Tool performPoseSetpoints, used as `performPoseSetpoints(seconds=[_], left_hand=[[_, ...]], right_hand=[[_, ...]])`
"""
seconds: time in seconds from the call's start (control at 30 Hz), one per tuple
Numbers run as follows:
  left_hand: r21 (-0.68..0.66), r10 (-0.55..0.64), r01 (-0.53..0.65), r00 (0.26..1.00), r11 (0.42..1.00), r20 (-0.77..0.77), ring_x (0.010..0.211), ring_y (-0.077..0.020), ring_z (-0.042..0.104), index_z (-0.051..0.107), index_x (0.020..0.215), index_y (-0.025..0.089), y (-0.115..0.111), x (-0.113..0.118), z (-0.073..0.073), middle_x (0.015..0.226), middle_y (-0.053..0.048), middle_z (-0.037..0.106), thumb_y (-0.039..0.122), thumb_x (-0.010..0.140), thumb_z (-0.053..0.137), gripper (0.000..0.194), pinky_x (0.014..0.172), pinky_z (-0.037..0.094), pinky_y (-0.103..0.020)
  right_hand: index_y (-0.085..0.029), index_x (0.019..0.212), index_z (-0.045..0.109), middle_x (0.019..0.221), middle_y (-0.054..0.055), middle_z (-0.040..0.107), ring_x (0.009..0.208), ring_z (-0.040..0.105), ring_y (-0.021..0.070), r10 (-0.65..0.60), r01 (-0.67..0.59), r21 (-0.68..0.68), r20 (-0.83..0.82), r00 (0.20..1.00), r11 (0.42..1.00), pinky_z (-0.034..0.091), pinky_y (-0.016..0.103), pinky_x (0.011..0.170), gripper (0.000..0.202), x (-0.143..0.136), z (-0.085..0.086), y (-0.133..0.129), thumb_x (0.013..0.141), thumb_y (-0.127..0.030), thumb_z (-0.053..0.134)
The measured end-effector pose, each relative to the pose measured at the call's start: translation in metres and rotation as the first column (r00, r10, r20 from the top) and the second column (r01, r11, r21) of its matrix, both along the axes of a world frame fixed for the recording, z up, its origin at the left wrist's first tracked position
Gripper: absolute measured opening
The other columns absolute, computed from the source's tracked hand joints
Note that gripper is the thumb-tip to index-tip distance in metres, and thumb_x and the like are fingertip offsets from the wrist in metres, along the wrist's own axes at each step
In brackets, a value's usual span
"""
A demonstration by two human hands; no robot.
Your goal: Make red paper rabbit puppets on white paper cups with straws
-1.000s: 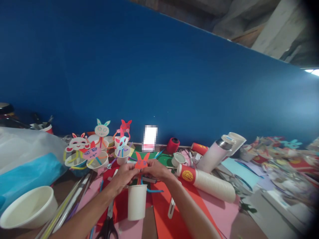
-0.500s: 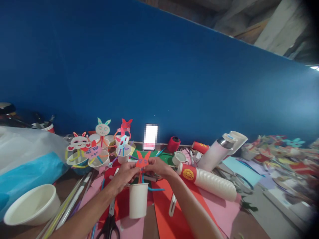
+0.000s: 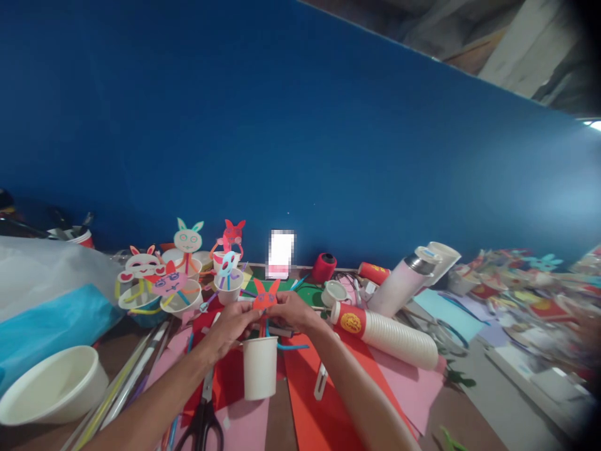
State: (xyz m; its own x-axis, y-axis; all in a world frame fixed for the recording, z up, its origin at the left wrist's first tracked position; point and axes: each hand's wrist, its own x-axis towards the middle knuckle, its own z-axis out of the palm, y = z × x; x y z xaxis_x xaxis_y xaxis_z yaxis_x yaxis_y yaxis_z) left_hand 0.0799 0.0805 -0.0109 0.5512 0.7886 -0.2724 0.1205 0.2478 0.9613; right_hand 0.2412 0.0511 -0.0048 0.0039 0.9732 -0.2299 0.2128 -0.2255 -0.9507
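One orange rabbit (image 3: 265, 300), long axis upright, ears (image 3: 275, 287) up

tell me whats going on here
A person pinches a small orange paper head with two pointed ears between the fingers of the left hand and right hand. The head is directly above an upright white paper cup, with thin red and blue stems between them. Paper animal figures with coloured limbs stand in cups to the left. Black-handled metal scissors lie nearer the person, and a long stack of nested cups lies to the right.
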Motion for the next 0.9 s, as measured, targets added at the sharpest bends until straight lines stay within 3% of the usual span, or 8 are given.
performPoseSetpoints(seconds=[0.1, 0.3, 0.63, 0.8, 0.9], left_hand=[[0.036, 0.029, -0.030, 1.000, 0.999, 0.010, 0.044, -0.0090, 0.045, 0.061, 0.074, 0.015, -0.002, 0.000, 0.010, 0.056, 0.003, 0.054, 0.045, 0.065, 0.057, 0.032, 0.040, 0.032, -0.020], [0.233, 0.134, -0.138, 0.990, 0.963, 0.030, 0.068, -0.0161, 0.053, 0.062, 0.080, 0.014, 0.001, -0.004, 0.021, 0.075, -0.004, 0.062, 0.042, 0.069, 0.054, 0.031, 0.049, 0.039, -0.022], [0.210, 0.098, -0.095, 0.995, 0.973, -0.005, 0.057, -0.0138, 0.051, 0.064, 0.071, 0.015, 0.002, -0.001, 0.010, 0.067, -0.003, 0.064, 0.042, 0.067, 0.054, 0.029, 0.047, 0.036, -0.022], [0.253, 0.035, -0.035, 0.999, 0.967, 0.007, 0.070, -0.0165, 0.056, 0.063, 0.078, 0.015, -0.002, -0.001, 0.018, 0.074, -0.003, 0.065, 0.043, 0.068, 0.055, 0.031, 0.058, 0.040, -0.023], [0.194, 0.027, -0.034, 0.999, 0.980, 0.039, 0.080, -0.0195, 0.058, 0.059, 0.091, 0.015, -0.005, -0.001, 0.023, 0.087, -0.005, 0.064, 0.043, 0.065, 0.060, 0.038, 0.066, 0.042, -0.025]], right_hand=[[-0.013, 0.059, 0.055, 0.044, -0.006, 0.047, 0.037, 0.035, 0.0037, -0.024, 0.025, 0.030, -0.009, 1.000, 0.999, 0.022, 0.017, 0.037, 0.008, 0.013, 0.008, 0.001, 0.060, -0.021, 0.058], [-0.014, 0.054, 0.048, 0.042, -0.006, 0.046, 0.035, 0.031, 0.0027, -0.109, 0.109, 0.024, 0.031, 0.994, 0.994, 0.016, 0.017, 0.035, 0.012, 0.044, 0.009, 0.003, 0.060, -0.020, 0.057], [-0.013, 0.056, 0.055, 0.040, -0.006, 0.046, 0.034, 0.031, 0.0028, -0.077, 0.077, -0.007, 0.030, 0.997, 0.997, 0.016, 0.017, 0.035, 0.011, 0.046, 0.002, 0.005, 0.059, -0.021, 0.060], [-0.013, 0.060, 0.054, 0.045, -0.006, 0.047, 0.038, 0.036, 0.0038, -0.087, 0.088, 0.026, -0.021, 0.996, 0.996, 0.019, 0.017, 0.037, 0.012, 0.044, 0.008, 0.004, 0.059, -0.023, 0.060], [-0.014, 0.062, 0.053, 0.047, -0.005, 0.048, 0.040, 0.036, 0.0040, -0.094, 0.099, 0.063, -0.066, 0.993, 0.993, 0.021, 0.017, 0.039, 0.011, 0.043, 0.013, 0.003, 0.059, -0.023, 0.059]])
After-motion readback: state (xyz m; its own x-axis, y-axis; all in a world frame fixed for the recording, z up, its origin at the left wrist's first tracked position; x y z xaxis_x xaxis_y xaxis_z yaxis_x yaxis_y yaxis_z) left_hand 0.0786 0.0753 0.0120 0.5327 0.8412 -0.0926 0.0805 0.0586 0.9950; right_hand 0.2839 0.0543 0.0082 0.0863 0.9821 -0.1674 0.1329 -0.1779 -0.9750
